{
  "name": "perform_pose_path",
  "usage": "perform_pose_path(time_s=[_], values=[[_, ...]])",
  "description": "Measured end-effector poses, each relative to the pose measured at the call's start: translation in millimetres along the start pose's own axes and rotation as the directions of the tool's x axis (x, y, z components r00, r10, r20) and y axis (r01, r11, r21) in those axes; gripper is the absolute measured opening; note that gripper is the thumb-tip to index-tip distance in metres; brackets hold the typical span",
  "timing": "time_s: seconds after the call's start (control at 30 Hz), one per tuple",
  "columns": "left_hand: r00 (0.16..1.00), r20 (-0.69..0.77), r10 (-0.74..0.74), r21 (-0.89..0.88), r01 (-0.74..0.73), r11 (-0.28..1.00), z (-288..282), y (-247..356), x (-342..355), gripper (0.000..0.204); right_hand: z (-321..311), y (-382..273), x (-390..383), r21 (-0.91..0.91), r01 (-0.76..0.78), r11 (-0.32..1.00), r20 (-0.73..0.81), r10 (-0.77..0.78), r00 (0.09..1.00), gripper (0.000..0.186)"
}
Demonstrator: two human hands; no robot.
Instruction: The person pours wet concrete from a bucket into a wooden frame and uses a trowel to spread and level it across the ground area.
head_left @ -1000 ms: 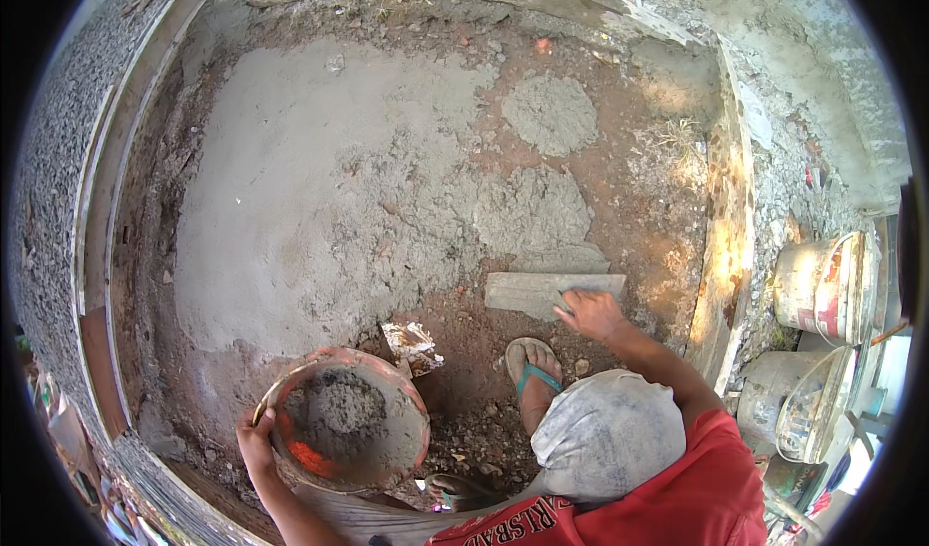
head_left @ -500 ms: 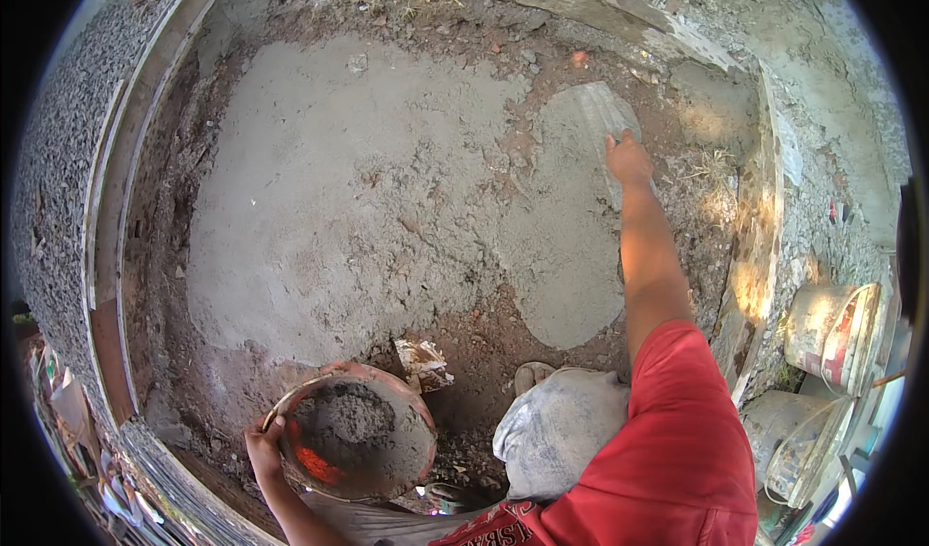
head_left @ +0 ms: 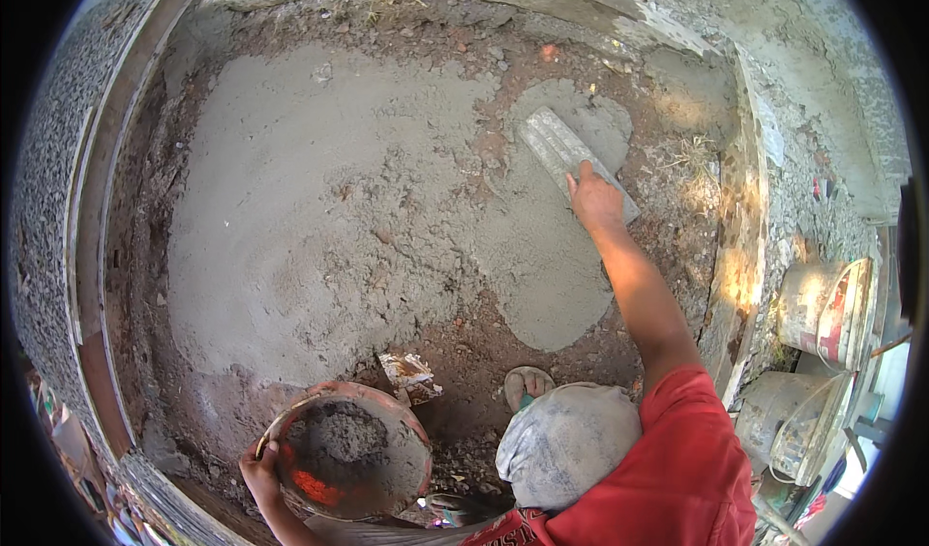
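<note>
The right hand has its fingers around a flat trowel at the wet cement; whether it touches is hard to tell. The left hand grips a round tub by its edge, gray mix inside.

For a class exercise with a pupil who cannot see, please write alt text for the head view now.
The right hand holds a long, flat float against grey mortar spread over brown soil, while the left hand holds a round basin of mortar by its rim. Two buckets sit at right.
</note>
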State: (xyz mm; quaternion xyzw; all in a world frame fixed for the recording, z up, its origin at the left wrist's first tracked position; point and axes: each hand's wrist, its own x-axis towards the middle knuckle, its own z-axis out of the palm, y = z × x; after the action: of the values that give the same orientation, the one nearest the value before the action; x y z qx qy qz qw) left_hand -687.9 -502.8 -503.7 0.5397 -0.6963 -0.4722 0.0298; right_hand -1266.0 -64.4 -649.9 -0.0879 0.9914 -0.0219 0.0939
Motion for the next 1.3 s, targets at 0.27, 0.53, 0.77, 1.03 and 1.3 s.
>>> perform_pose_path(time_s=[0.27, 0.53, 0.77, 1.03, 1.3], values=[[0.999, 0.038, -0.013, 0.032, 0.012, 0.999, 1.1, 16.6, 6.0, 0.032, -10.5, 91.8, 85.7, 0.03, -0.283, 0.959, -0.13, 0.284, 0.95, 0.044], [0.999, 0.048, -0.006, -0.053, 0.008, 0.999, -4.3, -4.3, 7.4, 0.03, -3.4, 190.8, 47.1, 0.173, -0.387, 0.906, -0.045, 0.4, 0.915, 0.057], [0.998, 0.033, -0.048, -0.012, 0.049, 0.999, 3.1, 6.3, 8.4, 0.033, 19.9, 163.6, -43.6, 0.278, -0.422, 0.863, -0.158, 0.475, 0.866, 0.066], [0.994, 0.025, -0.102, 0.006, 0.102, 0.995, 13.0, 17.2, 25.8, 0.036, -7.5, 103.3, 99.2, 0.601, -0.47, 0.647, 0.081, 0.535, 0.841, 0.065], [0.994, 0.063, 0.087, 0.141, -0.095, 0.985, 95.7, 83.2, 37.5, 0.04, 51.2, -24.9, 126.8, 0.567, -0.202, 0.799, 0.026, 0.228, 0.973, 0.059]])
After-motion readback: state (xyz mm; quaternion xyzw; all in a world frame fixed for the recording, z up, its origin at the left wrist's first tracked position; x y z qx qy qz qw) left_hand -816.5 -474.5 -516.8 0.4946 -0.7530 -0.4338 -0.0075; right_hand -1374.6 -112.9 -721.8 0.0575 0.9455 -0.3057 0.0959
